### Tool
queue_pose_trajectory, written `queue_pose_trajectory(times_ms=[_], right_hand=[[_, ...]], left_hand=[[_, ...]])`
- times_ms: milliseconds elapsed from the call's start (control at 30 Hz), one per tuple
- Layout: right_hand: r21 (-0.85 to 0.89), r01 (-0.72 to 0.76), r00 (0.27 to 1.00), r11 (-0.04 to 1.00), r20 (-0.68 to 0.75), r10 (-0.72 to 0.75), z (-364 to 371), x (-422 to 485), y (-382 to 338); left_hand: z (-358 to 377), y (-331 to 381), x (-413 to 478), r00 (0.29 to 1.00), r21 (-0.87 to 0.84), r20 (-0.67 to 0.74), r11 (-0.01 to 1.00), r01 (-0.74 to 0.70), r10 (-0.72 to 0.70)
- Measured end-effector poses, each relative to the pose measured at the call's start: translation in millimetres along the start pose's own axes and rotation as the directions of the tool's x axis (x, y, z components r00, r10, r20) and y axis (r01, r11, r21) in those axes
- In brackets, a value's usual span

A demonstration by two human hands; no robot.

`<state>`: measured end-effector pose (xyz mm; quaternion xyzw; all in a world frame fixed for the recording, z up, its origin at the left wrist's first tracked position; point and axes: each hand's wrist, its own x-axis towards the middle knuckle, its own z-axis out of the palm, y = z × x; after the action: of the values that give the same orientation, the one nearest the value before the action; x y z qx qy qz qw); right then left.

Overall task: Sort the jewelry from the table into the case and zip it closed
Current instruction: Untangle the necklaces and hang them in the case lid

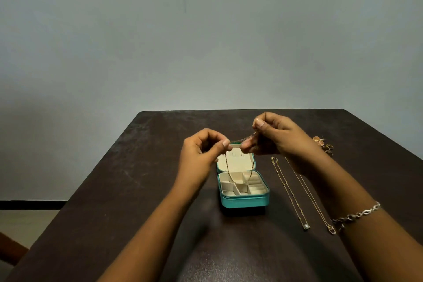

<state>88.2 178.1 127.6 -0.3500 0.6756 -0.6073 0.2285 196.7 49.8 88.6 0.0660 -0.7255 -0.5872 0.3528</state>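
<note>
Gold chain point(227, 166) droops between left hand point(201, 154) and right hand point(275, 138).

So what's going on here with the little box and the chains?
A person is packing jewelry into an open teal case on a dark table. The left hand and right hand pinch a gold chain above it, its loop hanging down over the compartments. Two more necklaces and a few small gold pieces lie to the right, not yet packed.
</note>
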Motion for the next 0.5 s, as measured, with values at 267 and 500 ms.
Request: queue_pose_trajectory(times_ms=[267, 500], right_hand=[[-0.049, -0.052, 0.994, 0.997, 0.09, 0.057, -2.6, 3.7, 8.4], [-0.126, -0.122, 0.986, 0.985, 0.096, 0.135, -16.4, 0.5, 14.6]], left_hand=[[-24.9, 26.7, 8.1, 0.992, -0.218, -0.095, 0.974, 0.057, -0.079], [-54.0, 35.6, 16.8, 0.949, -0.356, -0.239, 0.928, 0.109, -0.204]])
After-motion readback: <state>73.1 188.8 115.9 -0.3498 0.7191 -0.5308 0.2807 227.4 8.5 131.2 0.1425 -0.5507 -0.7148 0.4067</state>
